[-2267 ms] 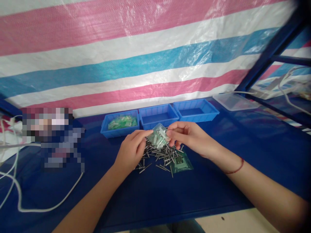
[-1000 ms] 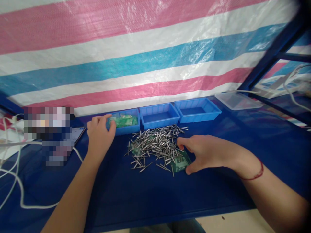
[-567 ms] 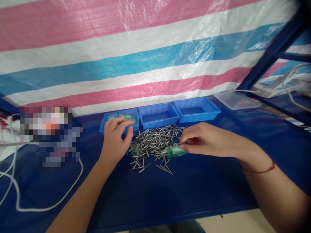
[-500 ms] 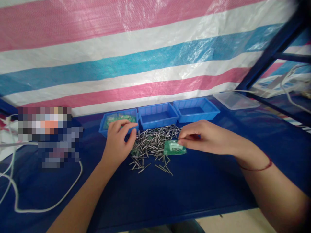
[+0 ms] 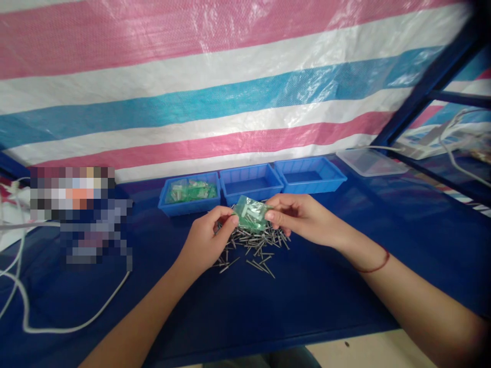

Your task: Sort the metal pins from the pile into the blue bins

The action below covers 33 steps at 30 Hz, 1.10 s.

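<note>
Between my two hands is a small clear-and-green plastic bag (image 5: 250, 213) with white pieces inside. My left hand (image 5: 210, 234) pinches its left edge between thumb and fingers. The right edge is gripped by my right hand (image 5: 301, 217), thumb in front. Under and behind the bag lies a heap of thin metal pieces that look like rivets or nails (image 5: 261, 240), partly covered by the hands. Behind my left hand, a blue bin (image 5: 184, 208) holds several similar green bags (image 5: 192, 190).
Two more blue bins, one in the middle (image 5: 251, 194) and one at the right (image 5: 314, 186), stand in the row. A clear plastic lid (image 5: 374, 162) lies at the back right. White cables (image 5: 76, 328) loop across the left side. A striped sheet (image 5: 230, 102) hangs behind the table (image 5: 307, 301).
The bag has moved left and been lifted over the metal heap by my right hand. My left hand has come down and right from the left bin and closed on the bag's left edge.
</note>
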Motion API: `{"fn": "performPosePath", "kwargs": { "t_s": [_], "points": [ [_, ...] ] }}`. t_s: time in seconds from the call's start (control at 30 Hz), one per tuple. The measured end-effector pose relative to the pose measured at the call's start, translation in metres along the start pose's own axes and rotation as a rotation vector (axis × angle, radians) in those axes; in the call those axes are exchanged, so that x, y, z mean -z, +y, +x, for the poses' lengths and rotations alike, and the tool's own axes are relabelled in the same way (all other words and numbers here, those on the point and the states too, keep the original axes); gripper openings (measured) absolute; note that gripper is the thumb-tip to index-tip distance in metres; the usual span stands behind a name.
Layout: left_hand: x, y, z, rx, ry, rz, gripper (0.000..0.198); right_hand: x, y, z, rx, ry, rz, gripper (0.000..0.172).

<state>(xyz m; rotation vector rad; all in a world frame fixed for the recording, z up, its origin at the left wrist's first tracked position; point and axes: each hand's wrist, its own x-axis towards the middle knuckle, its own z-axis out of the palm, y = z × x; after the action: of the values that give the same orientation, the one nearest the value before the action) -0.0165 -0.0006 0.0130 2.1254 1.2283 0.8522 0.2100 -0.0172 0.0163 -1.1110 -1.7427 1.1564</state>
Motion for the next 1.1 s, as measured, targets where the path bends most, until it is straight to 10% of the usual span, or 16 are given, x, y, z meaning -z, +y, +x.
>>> {"fn": "performPosePath", "kwargs": {
  "t_s": [0.37, 0.7, 1.1],
  "points": [
    [-0.007, 0.001, 0.0, 0.135, -0.002, -0.461, 0.03, -0.003, -0.008, -0.006, 0.394, 0.233, -0.467, 0.013],
    [-0.008, -0.001, 0.0, 0.095, 0.076, -0.383, 0.024, -0.013, 0.0, -0.002, 0.163, 0.234, 0.216, 0.03],
    [-0.002, -0.006, 0.001, -0.096, 0.079, -0.053, 0.02, -0.011, 0.003, 0.003, 0.068, 0.191, 0.226, 0.041]
  ]
}}
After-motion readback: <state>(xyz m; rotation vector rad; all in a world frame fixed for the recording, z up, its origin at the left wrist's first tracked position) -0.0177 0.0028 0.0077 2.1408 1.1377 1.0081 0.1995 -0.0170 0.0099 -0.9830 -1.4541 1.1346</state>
